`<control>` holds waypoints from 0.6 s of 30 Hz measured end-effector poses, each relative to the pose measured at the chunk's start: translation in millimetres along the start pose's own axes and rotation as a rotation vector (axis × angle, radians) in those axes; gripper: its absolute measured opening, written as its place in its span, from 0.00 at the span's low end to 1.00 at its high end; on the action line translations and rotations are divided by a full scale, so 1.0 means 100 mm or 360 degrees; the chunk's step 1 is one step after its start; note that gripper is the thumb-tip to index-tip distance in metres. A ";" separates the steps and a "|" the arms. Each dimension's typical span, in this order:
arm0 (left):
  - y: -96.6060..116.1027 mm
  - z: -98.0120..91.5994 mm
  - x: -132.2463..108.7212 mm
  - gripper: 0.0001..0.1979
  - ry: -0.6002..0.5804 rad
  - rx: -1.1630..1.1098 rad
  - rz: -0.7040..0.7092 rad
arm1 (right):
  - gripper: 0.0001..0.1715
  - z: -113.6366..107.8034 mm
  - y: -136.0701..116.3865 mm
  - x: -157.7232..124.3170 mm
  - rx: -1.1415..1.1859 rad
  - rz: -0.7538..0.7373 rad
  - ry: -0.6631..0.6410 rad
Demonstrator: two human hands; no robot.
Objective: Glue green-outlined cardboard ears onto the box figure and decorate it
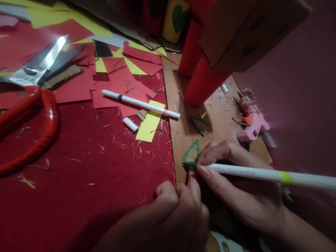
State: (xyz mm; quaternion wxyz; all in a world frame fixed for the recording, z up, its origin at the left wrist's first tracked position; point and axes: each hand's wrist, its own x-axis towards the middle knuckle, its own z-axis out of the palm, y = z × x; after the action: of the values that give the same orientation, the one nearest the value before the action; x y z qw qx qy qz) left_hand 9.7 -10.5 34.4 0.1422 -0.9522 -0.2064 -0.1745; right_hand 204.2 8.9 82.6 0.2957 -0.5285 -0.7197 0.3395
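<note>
My right hand (236,178) grips a white felt-tip pen (246,171) with a yellow-green band. Its green tip rests on the lower edge of a small leaf-shaped cardboard piece (193,152) outlined in green. Curled just below that piece, my left hand (178,210) has its fingertips at the lower edge, apparently holding it; their exact grip is partly hidden. Farther up the wooden board (174,133) lies a second small leaf-shaped piece (200,125) with a dark green outline. Left of the board is another white pen (141,104), with a loose white cap (130,124) close by.
Large red-handled scissors (48,112) lie at the left among red paper scraps (112,77). Red tubes (203,82) under a cardboard box (231,31) stand at the back. A pink glue gun (253,120) is at the right. A yellow paper strip (148,127) lies on the red cloth (105,182).
</note>
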 end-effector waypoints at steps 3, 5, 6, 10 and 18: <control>-0.01 0.01 0.00 0.17 0.0005 0.0020 0.0019 | 0.05 0.00 -0.01 -0.01 0.0028 0.0041 0.0025; -0.01 0.01 -0.02 0.17 -0.0016 0.0030 0.0023 | 0.06 0.01 0.00 -0.02 0.0037 0.0066 0.0095; -0.01 0.01 -0.02 0.17 -0.0020 0.0030 0.0030 | 0.06 0.01 0.00 -0.02 0.0031 0.0066 0.0119; 0.01 0.00 -0.02 0.16 0.0015 -0.0030 0.0006 | 0.06 0.01 0.01 -0.03 -0.0018 0.0017 0.0082; 0.00 0.01 -0.02 0.17 0.0021 -0.0060 -0.0010 | 0.06 0.01 0.01 -0.03 0.0051 0.0038 0.0068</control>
State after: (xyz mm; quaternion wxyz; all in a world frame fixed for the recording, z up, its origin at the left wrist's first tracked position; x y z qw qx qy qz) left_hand 7.9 -10.5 32.7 0.1249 -0.9530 -0.2050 -0.1850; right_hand 204.7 6.4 80.9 0.3153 -0.5394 -0.7014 0.3431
